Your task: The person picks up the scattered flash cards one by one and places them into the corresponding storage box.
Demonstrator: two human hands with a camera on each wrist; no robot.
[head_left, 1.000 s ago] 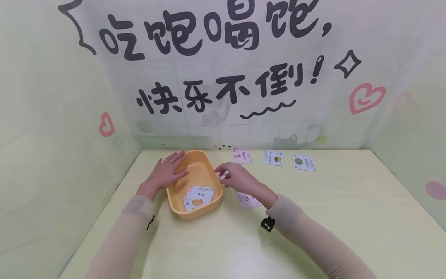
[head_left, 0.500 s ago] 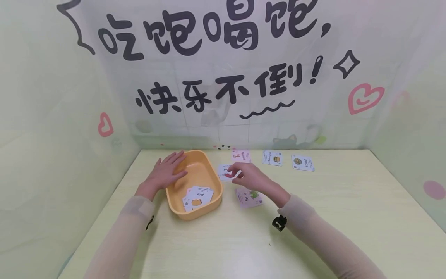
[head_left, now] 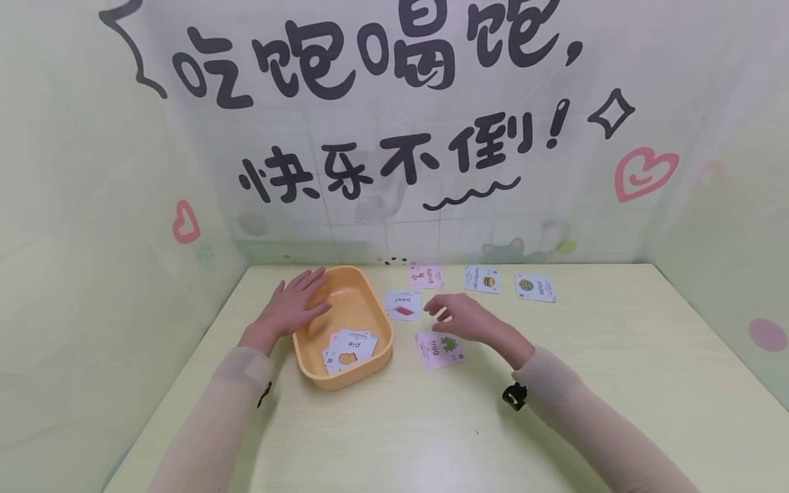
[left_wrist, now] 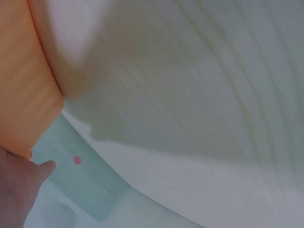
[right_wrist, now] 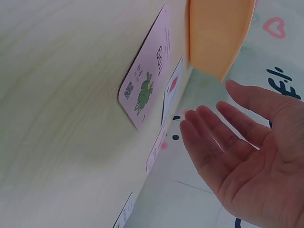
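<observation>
My left hand (head_left: 292, 306) rests on the left rim of an orange tray (head_left: 387, 349), fingers straight. Inside the tray's near end lies a small heap of cards, with a pie card (head_left: 357, 348) on top. My right hand (head_left: 465, 318) hovers over the table with loosely bent fingers and nothing in it. Just below it lies a pink frog card (head_left: 436, 350); to its left, beside the tray, is a white beef card (head_left: 403, 306). In the right wrist view, the palm and fingers are bare, and the frog card (right_wrist: 149, 71) lies flat on the table.
Along the table's back edge lie a giraffe card (head_left: 425, 276), a hamburger card (head_left: 483, 279) and a salad card (head_left: 535, 287). A printed white sheet (head_left: 382, 205) hangs right behind the table (head_left: 394, 424), with more sheeting on both sides.
My right hand has let go of the beef card beside the tray and drawn back to the right, above the frog card. The left hand has stayed on the rim.
</observation>
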